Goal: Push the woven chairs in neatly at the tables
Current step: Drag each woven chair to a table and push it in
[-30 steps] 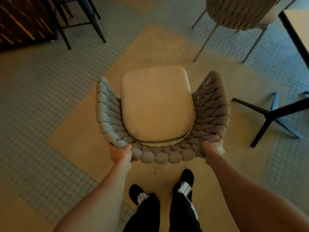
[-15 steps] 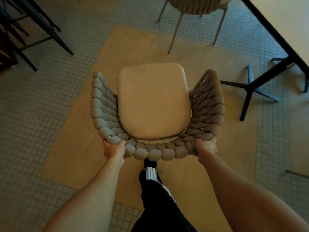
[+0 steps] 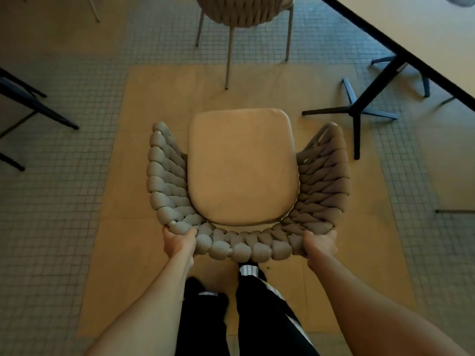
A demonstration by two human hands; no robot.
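Hands grip the back rim of a woven chair [image 3: 246, 176], one at each rear corner: the left hand [image 3: 180, 241] is clenched around the thick braided rope where the back curves into the left side, fingers tucked under and over the rim, and the right hand [image 3: 320, 244] is closed the same way on the opposite corner, its fingers partly hidden behind the weave. Between the two hands runs the rounded row of rope knots that forms the top of the backrest. Just beyond the hands lies the pale seat cushion [image 3: 241, 165], flanked by the chair's woven side walls, which rise on either side and flare away from the person. Below the hands, nearer the body, two legs in dark trousers [image 3: 259, 312] with white stripes stand on a tan floor panel [image 3: 128, 253], which is set into grey mosaic tile [image 3: 51, 227]. Ahead of the held chair, past the cushion's front edge, a second woven chair [image 3: 244, 11] stands on slim metal legs with its back toward the person. Forward and to the right of the right hand, a table [image 3: 416, 29] with a light top and dark edge crosses the corner, its black pedestal base [image 3: 357, 111] spreading feet over the tile near the held chair's right side, apart from it. Off to the left of the left hand, dark furniture legs [image 3: 33, 106] angle over the tile.
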